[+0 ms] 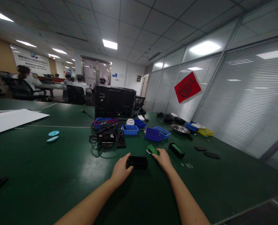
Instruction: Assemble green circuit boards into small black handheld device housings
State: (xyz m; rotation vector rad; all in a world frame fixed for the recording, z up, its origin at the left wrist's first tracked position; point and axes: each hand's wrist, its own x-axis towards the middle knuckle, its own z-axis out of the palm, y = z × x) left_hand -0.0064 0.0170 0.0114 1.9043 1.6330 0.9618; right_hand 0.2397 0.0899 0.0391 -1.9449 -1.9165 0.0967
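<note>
My left hand (122,170) grips the left end of a black plastic case (139,162) lying on the green table, thumb in front and fingers behind. To its right, my right hand (162,158) has its fingers closed on the near edge of a green circuit board (153,149). A small white part (149,152) shows at the board's left side, partly hidden under it. Further right sits a second black case (176,150) with a green board lying in its top. Near it are a small white ring (182,164) and a clear flat piece (189,166).
Blue bins (130,130) line the middle of the table, beside a soldering station (106,137) with tangled cables. Behind them stand a baseball (130,122) and a black monitor (115,101). A metal bowl (180,129), a yellow tray (206,132) and dark flat pieces (211,155) lie right.
</note>
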